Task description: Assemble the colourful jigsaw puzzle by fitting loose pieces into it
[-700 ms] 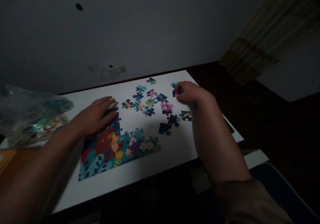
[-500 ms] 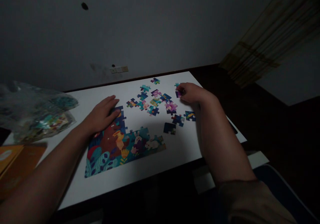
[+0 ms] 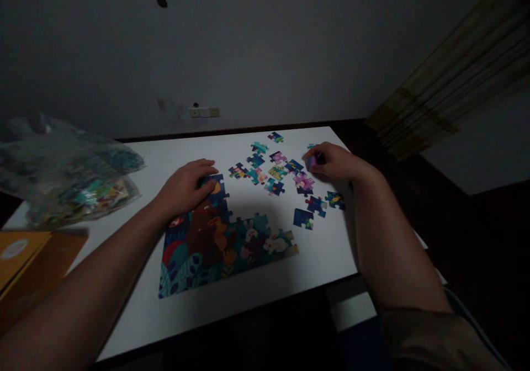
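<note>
My left hand [image 3: 187, 187] rests with fingers stretched out on the upper left of a joined jigsaw section [image 3: 219, 244], which shows a bear and rabbits. Between the fingertips of my right hand [image 3: 331, 160] is a purple puzzle piece [image 3: 311, 163], tilted up at the far right of the table. Several loose puzzle pieces [image 3: 278, 172] lie scattered between my hands, some touching or overlapping. A dark blue piece [image 3: 303, 218] lies closest to the joined section's right end. Just beyond my right fingers a teal piece [image 3: 311, 146] is partly hidden.
Clear plastic bags [image 3: 78, 178] with colourful contents stand on the left of the white table [image 3: 265, 288]. An orange box [image 3: 33, 260] sits at the near left. Behind the table is a wall with sockets [image 3: 204, 112]; a curtain [image 3: 439, 78] hangs at the right.
The view has shifted, so the table appears further right. My right hand has raised the purple piece, which now shows tilted between its fingers. My left hand stays on the joined section.
</note>
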Tool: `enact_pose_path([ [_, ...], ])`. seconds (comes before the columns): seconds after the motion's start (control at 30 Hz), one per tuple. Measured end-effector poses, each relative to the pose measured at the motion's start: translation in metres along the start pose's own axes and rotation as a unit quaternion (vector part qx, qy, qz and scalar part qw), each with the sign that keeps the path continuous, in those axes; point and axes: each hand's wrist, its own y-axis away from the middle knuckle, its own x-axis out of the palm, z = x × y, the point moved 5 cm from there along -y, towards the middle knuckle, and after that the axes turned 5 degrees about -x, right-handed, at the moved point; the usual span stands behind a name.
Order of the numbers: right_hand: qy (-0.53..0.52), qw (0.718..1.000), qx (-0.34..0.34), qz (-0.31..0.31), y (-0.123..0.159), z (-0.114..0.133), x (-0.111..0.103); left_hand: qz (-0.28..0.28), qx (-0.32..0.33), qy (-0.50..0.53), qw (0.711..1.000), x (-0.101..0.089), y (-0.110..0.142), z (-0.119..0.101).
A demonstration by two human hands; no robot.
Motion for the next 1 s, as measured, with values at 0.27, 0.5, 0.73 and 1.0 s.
enact_pose_path([
  [0.27,-0.102,0.991,0.061,-0.065,-0.005,-0.016,0.011,-0.134,-0.16,0.196,0.958,-0.013,0.0,0.018],
  [0.5,-0.162,0.976,0.086,-0.12,-0.008,-0.008,0.015,-0.13,-0.136,0.182,0.965,-0.013,-0.001,0.011],
  [0.73,-0.216,0.964,0.059,-0.144,-0.005,0.006,0.019,-0.126,-0.136,0.201,0.962,-0.011,-0.002,0.01],
  [1.0,-0.192,0.968,0.048,-0.155,-0.011,-0.009,0.021,-0.139,-0.137,0.183,0.963,-0.017,-0.001,0.007],
])
